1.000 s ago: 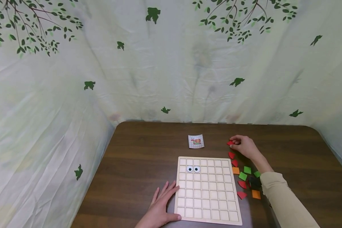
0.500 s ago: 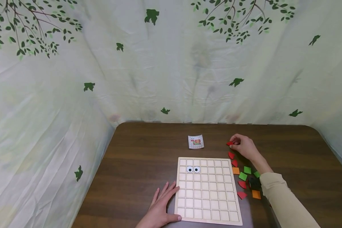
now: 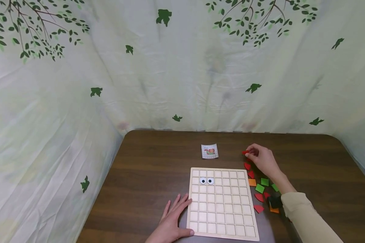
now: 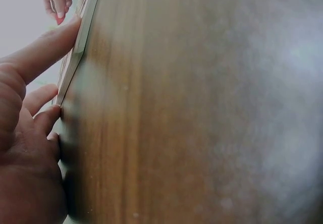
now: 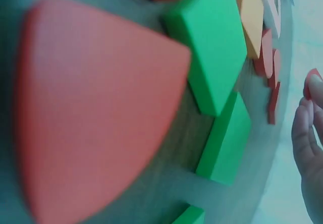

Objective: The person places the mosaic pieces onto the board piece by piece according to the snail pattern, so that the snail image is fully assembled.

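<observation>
My left hand (image 3: pixel 174 221) rests at the left side of a pale wooden grid board (image 3: pixel 223 236). Its spread fingers touch the side edge, and the thumb lies at the near corner; the left wrist view shows this thumb (image 4: pixel 53 47) along the edge. Beyond the board's far right corner, my right hand (image 3: pixel 261 160) pinches a small red piece (image 3: pixel 244 152) between thumb and fingers. That red piece (image 5: pixel 311 82) is partly hidden by the fingers in the right wrist view. Two round eye pieces (image 3: pixel 207 181) sit in neighbouring cells of the board's second row.
Right of the board lie loose quarter-round red pieces (image 3: pixel 259 197), green squares (image 3: pixel 260 188) and orange squares (image 3: pixel 252 182), some partly under the right wrist's black camera (image 3: pixel 274 201). A small picture card (image 3: pixel 209 151) lies behind the board. A curtain (image 3: pixel 182 67) hangs beyond the brown table (image 3: pixel 146 168).
The right wrist has shifted slightly right and nearer, uncovering a red piece and covering part of an orange square. The pinched red piece has tilted and shows less of its face. The left hand stays still.
</observation>
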### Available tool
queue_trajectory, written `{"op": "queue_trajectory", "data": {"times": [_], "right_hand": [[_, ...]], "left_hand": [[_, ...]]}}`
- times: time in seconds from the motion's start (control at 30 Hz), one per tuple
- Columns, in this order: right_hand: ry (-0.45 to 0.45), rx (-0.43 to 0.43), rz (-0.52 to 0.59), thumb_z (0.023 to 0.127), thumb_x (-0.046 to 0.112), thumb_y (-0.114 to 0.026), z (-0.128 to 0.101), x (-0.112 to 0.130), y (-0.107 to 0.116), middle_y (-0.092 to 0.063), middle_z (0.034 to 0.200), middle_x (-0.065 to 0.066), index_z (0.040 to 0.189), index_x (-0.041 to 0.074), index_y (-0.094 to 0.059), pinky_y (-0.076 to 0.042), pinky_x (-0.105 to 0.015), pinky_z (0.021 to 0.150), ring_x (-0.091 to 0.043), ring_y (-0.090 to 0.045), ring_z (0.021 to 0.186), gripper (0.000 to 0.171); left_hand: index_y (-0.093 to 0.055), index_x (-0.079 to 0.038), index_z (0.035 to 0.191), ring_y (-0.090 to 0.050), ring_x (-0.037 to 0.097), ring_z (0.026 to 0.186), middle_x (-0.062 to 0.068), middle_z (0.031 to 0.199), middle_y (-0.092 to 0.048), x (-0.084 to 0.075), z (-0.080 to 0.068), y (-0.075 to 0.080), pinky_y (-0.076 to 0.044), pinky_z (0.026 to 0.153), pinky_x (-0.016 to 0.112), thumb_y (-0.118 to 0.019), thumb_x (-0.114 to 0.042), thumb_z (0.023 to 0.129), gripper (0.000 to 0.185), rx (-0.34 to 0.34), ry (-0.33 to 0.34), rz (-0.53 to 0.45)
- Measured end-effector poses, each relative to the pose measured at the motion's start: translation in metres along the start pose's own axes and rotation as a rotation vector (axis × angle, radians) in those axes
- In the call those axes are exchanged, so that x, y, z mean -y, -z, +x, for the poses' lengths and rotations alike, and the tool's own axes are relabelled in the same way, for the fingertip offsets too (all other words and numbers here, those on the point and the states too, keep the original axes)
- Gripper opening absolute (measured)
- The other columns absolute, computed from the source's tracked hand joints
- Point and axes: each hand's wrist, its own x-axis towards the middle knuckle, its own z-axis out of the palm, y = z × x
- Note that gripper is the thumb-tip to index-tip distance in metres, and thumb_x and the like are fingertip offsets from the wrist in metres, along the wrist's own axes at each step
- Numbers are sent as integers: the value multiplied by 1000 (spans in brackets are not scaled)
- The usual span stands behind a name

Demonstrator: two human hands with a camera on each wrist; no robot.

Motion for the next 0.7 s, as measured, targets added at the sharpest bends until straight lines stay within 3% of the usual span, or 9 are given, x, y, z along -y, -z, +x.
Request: {"op": "queue_trajectory", "data": {"times": [0.27,0.43,0.7], "right_hand": [[71,72,25,91,8,-70,-17,20,-5,-68,100,-5,119,10,-67,-55,-34,71,-21,-62,84,29],[136,133,26,92,5,-67,-26,30,-13,-65,103,-2,126,8,-66,-53,-35,71,-19,-59,83,34],[126,167,129,91,10,-70,-35,50,-30,-69,96,4,110,10,-70,-54,-33,74,-14,-64,83,19]], "left_hand": [[-43,-23,149,-8,28,150,-3,161,-25,0,-1,-1,10,109,37,-86,-31,69,91,-12,-9,17],[-44,-22,149,-9,28,150,-3,161,-25,0,0,-1,9,109,43,-86,-32,69,91,-9,1,27],[-44,-23,149,-8,27,150,-5,161,-25,0,2,-1,8,110,46,-87,-34,69,91,-9,11,34]]}}
